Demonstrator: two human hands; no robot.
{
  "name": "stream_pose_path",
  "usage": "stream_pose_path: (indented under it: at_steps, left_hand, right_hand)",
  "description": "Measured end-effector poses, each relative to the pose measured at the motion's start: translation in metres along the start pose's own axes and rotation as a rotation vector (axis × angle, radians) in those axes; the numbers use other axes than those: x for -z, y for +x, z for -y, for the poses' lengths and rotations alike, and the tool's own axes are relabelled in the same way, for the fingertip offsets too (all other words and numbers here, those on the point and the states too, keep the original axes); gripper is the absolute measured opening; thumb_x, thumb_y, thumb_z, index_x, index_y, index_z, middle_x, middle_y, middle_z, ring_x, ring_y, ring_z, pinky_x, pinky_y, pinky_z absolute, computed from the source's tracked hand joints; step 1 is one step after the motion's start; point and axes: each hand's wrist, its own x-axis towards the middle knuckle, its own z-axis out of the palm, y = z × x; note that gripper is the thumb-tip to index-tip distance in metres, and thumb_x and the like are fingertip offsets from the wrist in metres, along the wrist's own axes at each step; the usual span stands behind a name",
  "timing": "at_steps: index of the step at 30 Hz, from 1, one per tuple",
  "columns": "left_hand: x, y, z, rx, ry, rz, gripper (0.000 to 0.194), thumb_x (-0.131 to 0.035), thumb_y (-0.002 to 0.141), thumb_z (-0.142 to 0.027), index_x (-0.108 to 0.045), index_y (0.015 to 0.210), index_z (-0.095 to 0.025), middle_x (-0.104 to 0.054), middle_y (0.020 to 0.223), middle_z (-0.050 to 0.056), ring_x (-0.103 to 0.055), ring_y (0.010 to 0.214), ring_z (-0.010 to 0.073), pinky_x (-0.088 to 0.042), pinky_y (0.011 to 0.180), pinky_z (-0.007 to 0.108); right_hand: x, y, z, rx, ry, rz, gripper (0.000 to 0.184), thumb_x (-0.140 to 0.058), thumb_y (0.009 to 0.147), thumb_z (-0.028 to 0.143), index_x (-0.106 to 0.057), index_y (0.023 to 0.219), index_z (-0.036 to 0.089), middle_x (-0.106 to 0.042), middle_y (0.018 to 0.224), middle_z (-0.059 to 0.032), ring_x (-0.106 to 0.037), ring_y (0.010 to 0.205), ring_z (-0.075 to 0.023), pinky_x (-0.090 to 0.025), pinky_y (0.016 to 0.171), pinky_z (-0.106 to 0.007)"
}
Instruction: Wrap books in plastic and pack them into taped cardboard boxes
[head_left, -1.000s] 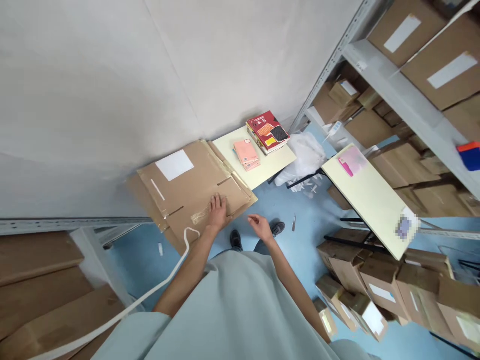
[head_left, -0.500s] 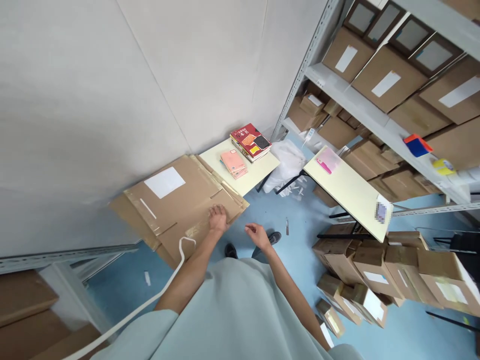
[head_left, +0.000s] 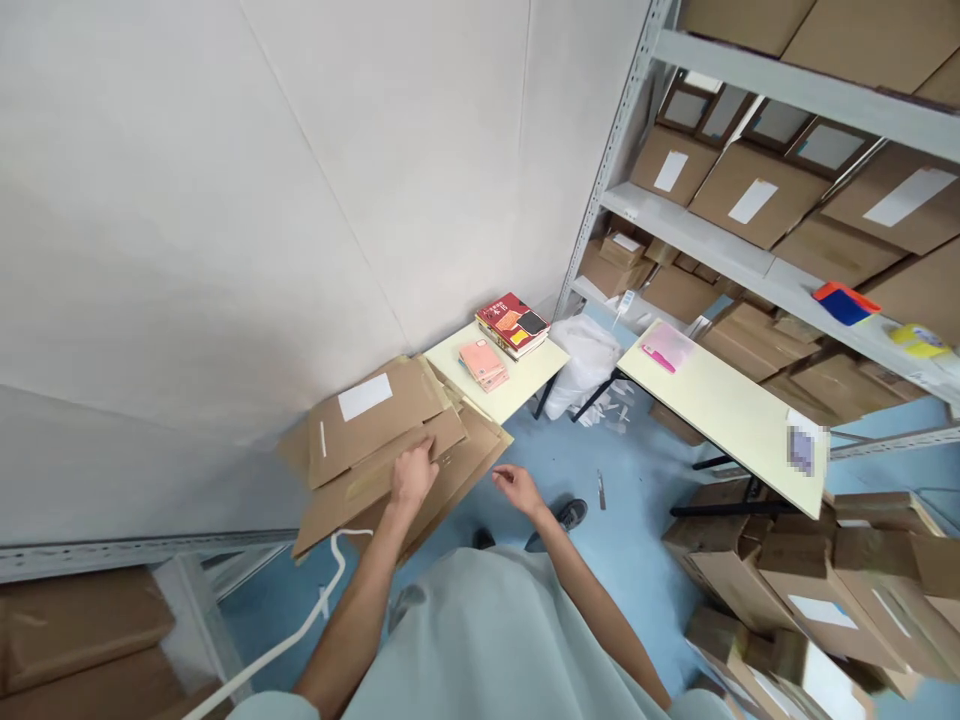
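A flattened cardboard box (head_left: 409,390) with a white label (head_left: 365,397) lies on a pale table (head_left: 517,388) by the wall. My left hand (head_left: 415,472) is closed on a long flap (head_left: 375,478) at its near side, which is raised and tilted above the cardboard sheet (head_left: 457,470) beneath. Some of the left fingers are hidden behind the flap. My right hand (head_left: 519,488) hovers just off the table's front corner, fingers curled together, with nothing visible in them. A white cord (head_left: 300,632) runs beside my left forearm.
Pink booklets (head_left: 484,364) and a stack of books (head_left: 514,325) stand at the table's far end. A white bag (head_left: 583,350) sits on the floor between it and another table (head_left: 712,400). Boxes fill the shelves (head_left: 697,225) at right. A blade-like object (head_left: 601,490) lies on the floor.
My left hand was flat on the cardboard; it now grips the flap, which has lifted and folded up toward the wall side. My right hand holds nearly the same pose. The view has shifted.
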Motion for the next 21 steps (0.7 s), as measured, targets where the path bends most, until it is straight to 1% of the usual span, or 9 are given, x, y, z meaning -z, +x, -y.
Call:
stream_pose_path:
  at_steps: [2, 5, 7, 8, 10, 13, 15, 18, 21]
  left_hand:
    - [0.038, -0.003, 0.003, 0.085, -0.030, -0.110, 0.064, -0.063, 0.092, -0.009, -0.070, 0.154, -0.018, -0.083, 0.123, 0.021, -0.082, 0.109, 0.0357, -0.059, 0.100, 0.042]
    - [0.099, -0.010, 0.003, 0.156, -0.159, -0.427, 0.056, -0.060, 0.095, -0.014, -0.074, 0.150, -0.021, -0.083, 0.125, 0.019, -0.081, 0.112, 0.0343, -0.058, 0.102, 0.042]
    - [0.136, -0.015, -0.001, 0.239, -0.276, -0.611, 0.043, -0.061, 0.100, -0.029, -0.080, 0.137, -0.020, -0.084, 0.119, 0.019, -0.081, 0.111, 0.0362, -0.059, 0.101, 0.044]
    - [0.151, -0.017, -0.004, 0.288, -0.334, -0.693, 0.041, -0.064, 0.099, -0.037, -0.083, 0.129, -0.017, -0.085, 0.115, 0.021, -0.080, 0.110, 0.0380, -0.060, 0.100, 0.045]
    - [0.173, -0.018, -0.012, 0.305, -0.482, -0.818, 0.044, -0.069, 0.095, -0.046, -0.084, 0.119, -0.012, -0.084, 0.114, 0.021, -0.080, 0.113, 0.0384, -0.062, 0.101, 0.045]
    - [0.186, -0.014, -0.029, 0.213, -0.709, -0.896, 0.051, -0.075, 0.089, -0.051, -0.081, 0.118, -0.009, -0.084, 0.121, 0.020, -0.079, 0.117, 0.0359, -0.063, 0.106, 0.046]
    - [0.184, -0.006, -0.045, 0.177, -0.826, -0.865, 0.056, -0.079, 0.086, -0.055, -0.080, 0.117, -0.009, -0.083, 0.123, 0.019, -0.079, 0.117, 0.0359, -0.063, 0.109, 0.049]
    - [0.172, 0.014, -0.080, 0.154, -0.983, -0.734, 0.061, -0.086, 0.079, -0.059, -0.079, 0.116, -0.011, -0.083, 0.125, 0.018, -0.078, 0.121, 0.0368, -0.064, 0.110, 0.051]
    - [0.152, 0.040, -0.129, 0.123, -1.152, -0.545, 0.067, -0.094, 0.071, -0.058, -0.079, 0.117, -0.013, -0.083, 0.125, 0.018, -0.079, 0.121, 0.0370, -0.065, 0.109, 0.051]
  right_hand:
    - [-0.003, 0.006, 0.006, -0.011, 0.034, 0.004, 0.038, -0.073, 0.093, 0.055, -0.086, 0.103, 0.021, -0.082, 0.087, -0.0072, -0.078, 0.088, -0.0297, -0.065, 0.085, -0.042]
    - [-0.004, 0.015, 0.013, -0.021, 0.080, 0.014, 0.033, -0.074, 0.091, 0.052, -0.085, 0.095, 0.022, -0.081, 0.082, -0.0059, -0.076, 0.079, -0.0271, -0.065, 0.083, -0.042]
    - [0.000, 0.021, 0.016, -0.012, 0.103, 0.022, 0.033, -0.074, 0.090, 0.052, -0.084, 0.092, 0.021, -0.080, 0.081, -0.0059, -0.075, 0.075, -0.0259, -0.065, 0.082, -0.042]
    - [0.004, 0.023, 0.017, -0.010, 0.116, 0.024, 0.033, -0.074, 0.090, 0.053, -0.084, 0.092, 0.021, -0.080, 0.081, -0.0062, -0.075, 0.074, -0.0257, -0.065, 0.082, -0.043]
    - [0.017, 0.027, 0.020, -0.005, 0.143, 0.022, 0.037, -0.073, 0.090, 0.056, -0.083, 0.094, 0.021, -0.081, 0.085, -0.0075, -0.076, 0.076, -0.0263, -0.066, 0.082, -0.043]
    - [0.051, 0.030, 0.026, 0.006, 0.200, -0.026, 0.045, -0.074, 0.087, 0.064, -0.082, 0.101, 0.022, -0.083, 0.092, -0.0093, -0.078, 0.083, -0.0282, -0.066, 0.084, -0.044]
    - [0.085, 0.029, 0.031, 0.023, 0.243, -0.098, 0.051, -0.077, 0.083, 0.069, -0.082, 0.104, 0.023, -0.085, 0.097, -0.0104, -0.079, 0.088, -0.0292, -0.066, 0.087, -0.045]
    - [0.151, 0.024, 0.038, 0.056, 0.278, -0.249, 0.059, -0.078, 0.081, 0.075, -0.083, 0.107, 0.022, -0.085, 0.101, -0.0117, -0.080, 0.091, -0.0300, -0.065, 0.091, -0.046]
    - [0.228, 0.012, 0.038, 0.077, 0.269, -0.430, 0.063, -0.080, 0.081, 0.077, -0.084, 0.109, 0.021, -0.086, 0.102, -0.0124, -0.080, 0.093, -0.0307, -0.065, 0.093, -0.048]
